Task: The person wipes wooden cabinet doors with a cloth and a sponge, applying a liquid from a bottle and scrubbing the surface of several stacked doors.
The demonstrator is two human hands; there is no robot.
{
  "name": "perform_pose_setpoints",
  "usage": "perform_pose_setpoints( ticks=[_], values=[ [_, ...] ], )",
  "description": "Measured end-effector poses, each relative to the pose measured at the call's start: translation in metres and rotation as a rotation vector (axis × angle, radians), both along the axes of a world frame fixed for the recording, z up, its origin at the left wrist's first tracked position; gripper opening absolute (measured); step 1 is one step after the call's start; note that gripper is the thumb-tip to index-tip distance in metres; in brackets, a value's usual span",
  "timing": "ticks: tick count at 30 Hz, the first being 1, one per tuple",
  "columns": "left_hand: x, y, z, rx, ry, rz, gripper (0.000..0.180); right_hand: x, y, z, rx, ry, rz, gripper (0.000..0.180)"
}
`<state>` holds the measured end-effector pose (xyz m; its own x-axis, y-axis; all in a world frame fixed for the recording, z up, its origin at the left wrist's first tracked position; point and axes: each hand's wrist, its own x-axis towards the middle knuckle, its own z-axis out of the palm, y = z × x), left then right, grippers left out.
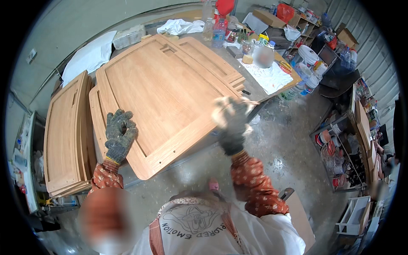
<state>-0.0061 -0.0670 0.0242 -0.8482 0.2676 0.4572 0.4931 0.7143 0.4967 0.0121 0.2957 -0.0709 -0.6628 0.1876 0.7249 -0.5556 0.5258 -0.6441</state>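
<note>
A large light-wood panel (157, 89) with a raised frame and a small slot lies tilted on top of other similar panels on a table. My left hand (120, 136), in a dark grey-green work glove, rests over the panel's left edge with its fingers loosely bent and apart. At the panel's right edge, my gloved right hand (233, 131) is closed around a pale crumpled cloth (219, 111). Motion smears this hand and the cloth. Another panel (195, 53) shows beneath, toward the far right.
Further panels stand stacked (63, 131) at the left. Along the table's back lie a white cloth (180, 26), a plastic bottle (219, 33) and a white paper sheet (272, 76). Shelving with tubs (327, 140) stands at the right, across the concrete floor (276, 136).
</note>
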Motion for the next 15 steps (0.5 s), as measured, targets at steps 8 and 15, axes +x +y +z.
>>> perform_pose_setpoints(
  ticks=[8, 15],
  values=[
    [-0.001, -0.003, -0.005, 0.017, -0.025, -0.004, 0.011, 0.045, -0.027, 0.051, 0.593, 0.106, -0.032, 0.042],
    [-0.005, -0.008, -0.012, 0.025, -0.005, -0.014, 0.021, 0.004, 0.083, 0.067, -0.175, -0.526, -0.295, 0.028]
  ],
)
